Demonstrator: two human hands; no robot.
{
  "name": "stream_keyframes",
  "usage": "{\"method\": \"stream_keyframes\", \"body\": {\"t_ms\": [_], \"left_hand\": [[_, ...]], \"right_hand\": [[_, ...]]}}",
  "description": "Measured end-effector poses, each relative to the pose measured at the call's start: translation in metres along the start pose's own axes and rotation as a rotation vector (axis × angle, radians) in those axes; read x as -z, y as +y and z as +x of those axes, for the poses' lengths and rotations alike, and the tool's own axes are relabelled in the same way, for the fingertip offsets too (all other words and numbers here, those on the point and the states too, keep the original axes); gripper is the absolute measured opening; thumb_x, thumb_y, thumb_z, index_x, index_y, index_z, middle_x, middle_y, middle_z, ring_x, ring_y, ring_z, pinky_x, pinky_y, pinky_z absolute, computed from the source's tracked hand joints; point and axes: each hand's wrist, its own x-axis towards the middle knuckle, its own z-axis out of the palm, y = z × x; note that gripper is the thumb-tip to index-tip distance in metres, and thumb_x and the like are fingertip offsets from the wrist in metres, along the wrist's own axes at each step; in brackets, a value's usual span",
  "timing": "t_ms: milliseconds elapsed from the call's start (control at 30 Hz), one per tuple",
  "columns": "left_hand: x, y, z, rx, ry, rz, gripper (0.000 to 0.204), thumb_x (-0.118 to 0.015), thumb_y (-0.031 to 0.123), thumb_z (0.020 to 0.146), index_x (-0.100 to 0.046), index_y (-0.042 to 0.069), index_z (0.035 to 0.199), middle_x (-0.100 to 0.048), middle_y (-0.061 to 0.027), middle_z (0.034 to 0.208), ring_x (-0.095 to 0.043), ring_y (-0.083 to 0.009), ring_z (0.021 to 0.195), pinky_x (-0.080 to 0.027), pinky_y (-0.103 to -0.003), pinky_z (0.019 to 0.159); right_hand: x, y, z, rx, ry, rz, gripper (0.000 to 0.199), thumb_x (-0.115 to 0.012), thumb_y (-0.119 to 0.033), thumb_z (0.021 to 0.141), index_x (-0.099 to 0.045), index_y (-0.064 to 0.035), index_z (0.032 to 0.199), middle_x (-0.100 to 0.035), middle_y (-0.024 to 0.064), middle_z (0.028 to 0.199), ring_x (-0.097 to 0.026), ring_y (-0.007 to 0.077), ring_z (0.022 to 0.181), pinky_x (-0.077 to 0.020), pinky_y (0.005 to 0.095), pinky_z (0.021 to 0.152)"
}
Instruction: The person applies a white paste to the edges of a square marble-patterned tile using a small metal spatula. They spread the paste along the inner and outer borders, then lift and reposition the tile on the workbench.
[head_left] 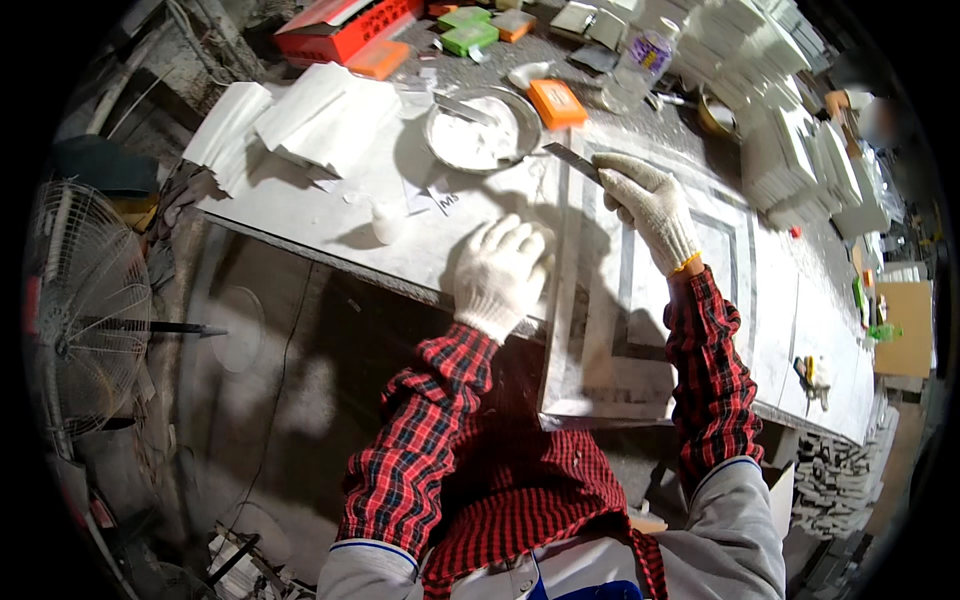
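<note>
My right hand [648, 205], in a white knit glove, is closed on a flat metal scraper blade [573, 160]. It is raised over the upper part of a white stone panel [590, 375] with grey inlaid bands. My left hand [500, 275], gloved the same way, is over the near edge of the white table, left of the panel. Its fingers are stretched forward and I see nothing in them. Beyond it stands a metal bowl [532, 122] of white paste, with another flat blade [465, 108] lying across it. A small white rounded object [387, 222] sits left of my left hand.
Folded white sheets [330, 115] lie at the far left, near a red box [345, 28]. An orange box [557, 103] and a clear bottle [640, 70] stand behind the bowl. Stacked white tiles [775, 155] rise at the far right. A fan [95, 310] stands left of the table.
</note>
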Motion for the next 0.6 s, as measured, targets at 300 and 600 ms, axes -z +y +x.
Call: {"method": "stream_keyframes", "body": {"t_ms": [300, 600], "left_hand": [[0.008, 0.003, 0.005, -0.002, 0.02, -0.024, 0.027, -0.065, 0.034, 0.087, -0.07, 0.009, 0.093, -0.067, -0.0082, 0.093, -0.061, -0.0271, 0.096, -0.045, -0.042, 0.096], [0.01, 0.003, 0.01, -0.011, 0.038, -0.077, 0.019, -0.068, 0.022, 0.081, -0.065, 0.01, 0.095, -0.066, -0.0045, 0.102, -0.061, -0.025, 0.105, -0.047, -0.042, 0.095]], "right_hand": [[-0.028, -0.003, 0.065, 0.193, 0.006, -0.314, 0.023, -0.063, -0.016, 0.089, -0.073, -0.0036, 0.106, -0.066, 0.0044, 0.068, -0.06, 0.0088, 0.059, -0.0485, 0.026, 0.058], [-0.023, -0.003, 0.094, 0.178, -0.133, -0.403, 0.026, -0.062, -0.018, 0.087, -0.074, -0.0028, 0.104, -0.068, 0.0057, 0.069, -0.062, 0.0109, 0.059, -0.0507, 0.0272, 0.06]]}}
